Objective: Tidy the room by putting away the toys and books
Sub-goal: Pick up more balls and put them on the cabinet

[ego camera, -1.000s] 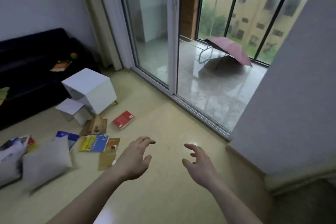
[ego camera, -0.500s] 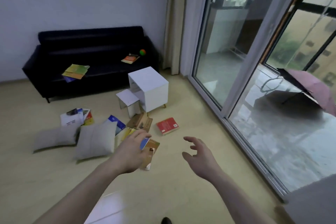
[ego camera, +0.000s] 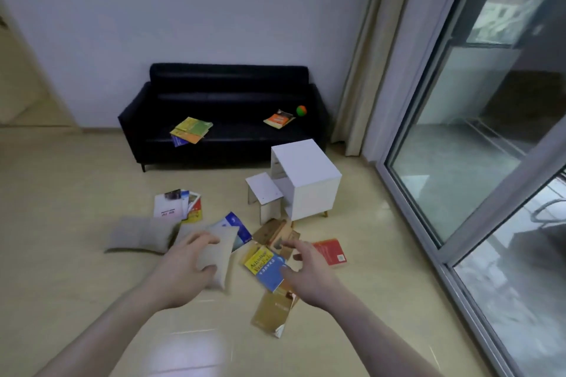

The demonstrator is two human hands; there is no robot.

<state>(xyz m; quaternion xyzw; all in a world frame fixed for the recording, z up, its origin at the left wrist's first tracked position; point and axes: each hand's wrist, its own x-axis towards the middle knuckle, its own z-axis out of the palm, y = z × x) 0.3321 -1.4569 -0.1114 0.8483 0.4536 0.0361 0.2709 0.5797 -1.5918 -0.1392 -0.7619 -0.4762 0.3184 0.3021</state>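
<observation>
My left grip (ego camera: pixel 183 266) and right grip (ego camera: pixel 309 275) are hovering with loosely spread, empty fingers, so I am judging gathering unstarted. The books (ego camera: pixel 268 266) are lying scattered on the floor (ego camera: pixel 76 254) just beyond them; next comes reaching down.

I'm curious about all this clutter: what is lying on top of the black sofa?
On the black sofa seat lie a stack of yellow and green books at its left, an orange book at its right, and a small orange-green ball. How many books the stack hides underneath can't be told.
</observation>
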